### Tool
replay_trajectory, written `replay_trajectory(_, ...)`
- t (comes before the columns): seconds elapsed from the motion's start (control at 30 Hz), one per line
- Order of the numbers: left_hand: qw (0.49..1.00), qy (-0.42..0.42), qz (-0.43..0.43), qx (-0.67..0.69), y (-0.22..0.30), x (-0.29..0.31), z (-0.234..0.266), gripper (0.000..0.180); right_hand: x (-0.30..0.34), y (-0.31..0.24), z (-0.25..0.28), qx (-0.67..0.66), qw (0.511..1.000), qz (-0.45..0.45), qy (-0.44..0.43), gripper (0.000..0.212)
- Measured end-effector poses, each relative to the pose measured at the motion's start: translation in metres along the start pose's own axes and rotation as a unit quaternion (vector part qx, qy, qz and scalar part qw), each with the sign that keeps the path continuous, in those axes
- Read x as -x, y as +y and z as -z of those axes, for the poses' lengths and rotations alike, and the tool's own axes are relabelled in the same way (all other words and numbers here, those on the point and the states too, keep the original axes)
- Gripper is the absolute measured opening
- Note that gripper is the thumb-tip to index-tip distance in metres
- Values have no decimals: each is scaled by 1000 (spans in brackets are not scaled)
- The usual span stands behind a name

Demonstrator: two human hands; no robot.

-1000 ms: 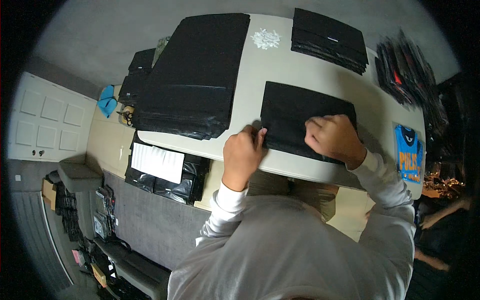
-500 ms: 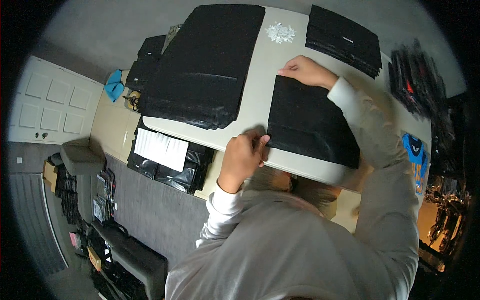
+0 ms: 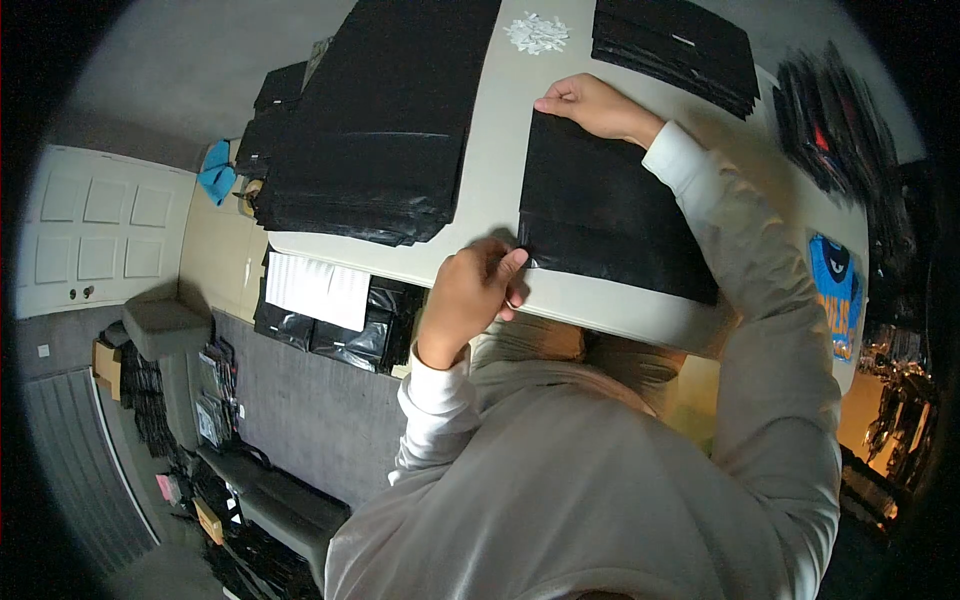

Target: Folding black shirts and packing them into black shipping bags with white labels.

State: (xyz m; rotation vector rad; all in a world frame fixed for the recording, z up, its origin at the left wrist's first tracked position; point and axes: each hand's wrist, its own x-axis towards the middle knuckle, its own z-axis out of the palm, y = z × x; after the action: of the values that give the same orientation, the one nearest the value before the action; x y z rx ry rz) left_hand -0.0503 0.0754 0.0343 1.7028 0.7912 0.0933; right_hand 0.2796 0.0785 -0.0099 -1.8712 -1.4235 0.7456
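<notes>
the white table (image 3: 497, 150) bears a large black stack (image 3: 370, 130) on its left. beside that, at the near edge, lies a flat black sheet (image 3: 610, 200). farther off sit a heap of white bits (image 3: 538, 33) and a smaller black stack (image 3: 675, 60) (a tiny white label (image 3: 683, 41) on top). a blue packet (image 3: 832, 285) lies near the right end.

Left stack (image 3: 370, 120): on table's (image 3: 490, 180) left
Sheet (image 3: 610, 200): right of left stack
Slip pile (image 3: 538, 33): far middle
Far stack (image 3: 675, 55): far right
Shirt (image 3: 835, 285): right edge
</notes>
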Motion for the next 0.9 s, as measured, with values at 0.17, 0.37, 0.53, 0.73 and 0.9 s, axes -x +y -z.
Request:
replay_trajectory(0.17, 987, -107, 15, 122, -13, -11, 12, 31, 14, -5, -6, 23, 997, 29, 70, 36)
replay_trajectory(0.37, 973, -165, 31, 156, -13, -18, 20, 31, 26, -14, -18, 30, 991, 49, 124, 31)
replay_trajectory(0.53, 965, -207, 27, 159, -25, -35, 32, 24, 27, -4, -29, 68, 983, 79, 150, 30)
replay_trajectory(0.73, 992, -122, -12, 43, -20, -26, 31, 29, 28, -4, -36, 96, 969, 116, 194, 33)
replay_trajectory(0.9, 991, -55, -41, -116, -1, -6, 24, 39, 33, -9, -36, 120, 966, 121, 196, 32)
